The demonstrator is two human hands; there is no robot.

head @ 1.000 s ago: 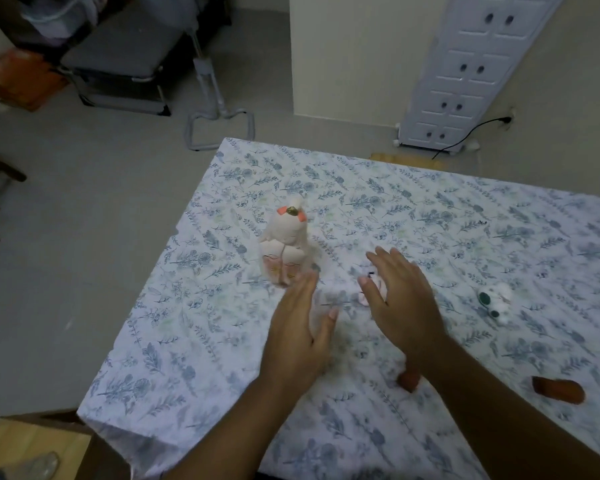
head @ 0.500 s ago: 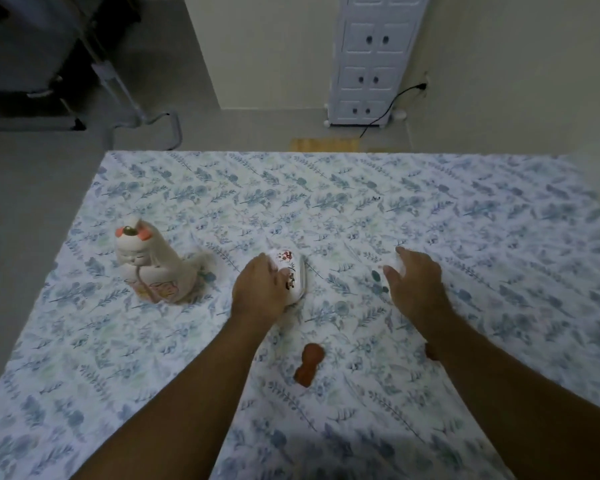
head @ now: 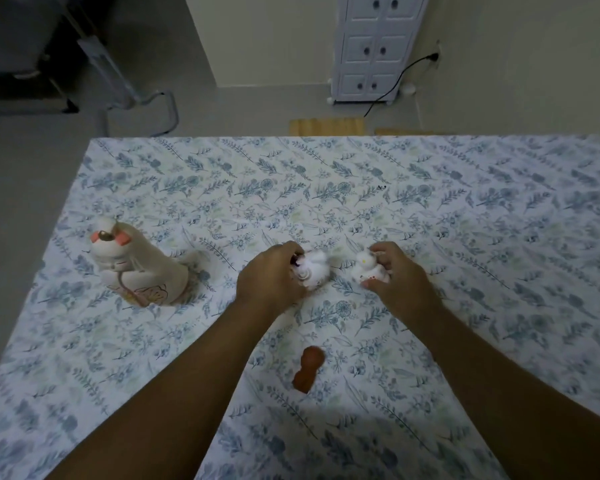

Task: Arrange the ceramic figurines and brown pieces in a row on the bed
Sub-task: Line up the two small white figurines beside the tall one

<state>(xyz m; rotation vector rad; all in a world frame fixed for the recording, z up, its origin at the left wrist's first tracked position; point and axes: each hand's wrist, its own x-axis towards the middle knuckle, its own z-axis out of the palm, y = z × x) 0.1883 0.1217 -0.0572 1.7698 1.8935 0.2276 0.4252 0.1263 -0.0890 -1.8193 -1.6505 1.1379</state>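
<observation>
A tall cream cat figurine (head: 137, 268) with orange ears stands upright at the left of the floral bed sheet (head: 430, 209). My left hand (head: 272, 277) grips a small white figurine (head: 315, 268) near the middle of the bed. Just to its right, my right hand (head: 394, 273) holds another small white figurine (head: 368, 270) with red dots. Both small figurines rest on the sheet, side by side and slightly apart. A brown piece (head: 308, 373) lies closer to me, between my forearms. No other brown piece shows.
The bed's far edge runs across the upper part of the view, its left edge down the left side. Beyond lie a grey floor, a white drawer cabinet (head: 374, 50) with a black cable, a wooden board (head: 326, 126) and a metal frame (head: 142, 98).
Both hands have closed around the small white figurines and set them upright next to each other. The right hand drew its figurine leftward toward the other.
</observation>
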